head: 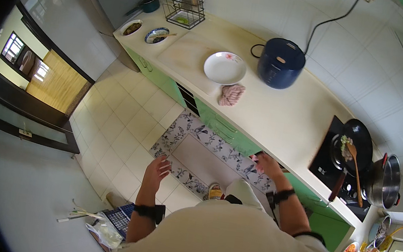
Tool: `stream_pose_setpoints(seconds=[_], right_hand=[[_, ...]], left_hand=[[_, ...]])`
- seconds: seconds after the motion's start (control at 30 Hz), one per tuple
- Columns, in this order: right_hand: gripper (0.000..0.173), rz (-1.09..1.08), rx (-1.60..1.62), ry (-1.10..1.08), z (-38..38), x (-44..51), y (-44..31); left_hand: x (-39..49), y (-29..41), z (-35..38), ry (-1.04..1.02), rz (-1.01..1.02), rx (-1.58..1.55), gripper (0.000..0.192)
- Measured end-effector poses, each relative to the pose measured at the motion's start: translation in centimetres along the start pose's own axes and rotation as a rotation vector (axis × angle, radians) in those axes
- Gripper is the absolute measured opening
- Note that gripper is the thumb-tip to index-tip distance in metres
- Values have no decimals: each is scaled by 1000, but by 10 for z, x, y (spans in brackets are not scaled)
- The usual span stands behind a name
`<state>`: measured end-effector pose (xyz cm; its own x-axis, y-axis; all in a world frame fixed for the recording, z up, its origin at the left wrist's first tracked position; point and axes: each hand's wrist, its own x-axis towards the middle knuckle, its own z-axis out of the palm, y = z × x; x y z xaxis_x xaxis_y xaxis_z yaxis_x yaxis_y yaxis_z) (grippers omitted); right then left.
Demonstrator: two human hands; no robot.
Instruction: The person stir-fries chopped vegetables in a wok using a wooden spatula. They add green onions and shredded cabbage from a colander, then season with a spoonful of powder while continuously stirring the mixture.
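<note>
My left hand [158, 169] is held out above the floor with its fingers apart and holds nothing. My right hand [270, 166] is beside the green cabinet front [224, 127], below the counter's edge. Its fingers overlap a dark gap with something pinkish in it; I cannot tell whether they touch it. On the counter [276, 113], a white plate [225, 68] with a flower print stands beside a folded striped cloth [231, 95]. To the right, a black wok [362, 148] on the cooktop [322, 158] holds chopped food and a wooden spatula [354, 163].
A blue rice cooker [281, 65] stands by the wall, its cord going up. A steel pot [384, 182] is beside the wok. Two bowls of food [132, 28] and a wire rack [185, 9] are at the far left. A patterned mat [204, 157] lies underfoot; bags [107, 230] lean low left.
</note>
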<state>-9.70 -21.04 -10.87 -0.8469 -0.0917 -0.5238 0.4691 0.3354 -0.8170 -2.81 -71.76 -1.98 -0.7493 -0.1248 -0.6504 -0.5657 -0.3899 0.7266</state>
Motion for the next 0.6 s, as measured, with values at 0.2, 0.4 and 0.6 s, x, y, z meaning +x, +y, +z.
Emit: stream_pose_setpoints(seconds=[0.2, 0.4, 0.6], right_hand=[[40, -10, 485, 45, 45, 197, -156], [40, -103, 313, 410, 69, 402, -156], [37, -116, 376, 508, 72, 395, -125]], left_hand=[[18, 19, -62, 167, -32, -76, 58], [68, 104, -80, 202, 29, -39, 58], [155, 220, -41, 43, 117, 234, 47]])
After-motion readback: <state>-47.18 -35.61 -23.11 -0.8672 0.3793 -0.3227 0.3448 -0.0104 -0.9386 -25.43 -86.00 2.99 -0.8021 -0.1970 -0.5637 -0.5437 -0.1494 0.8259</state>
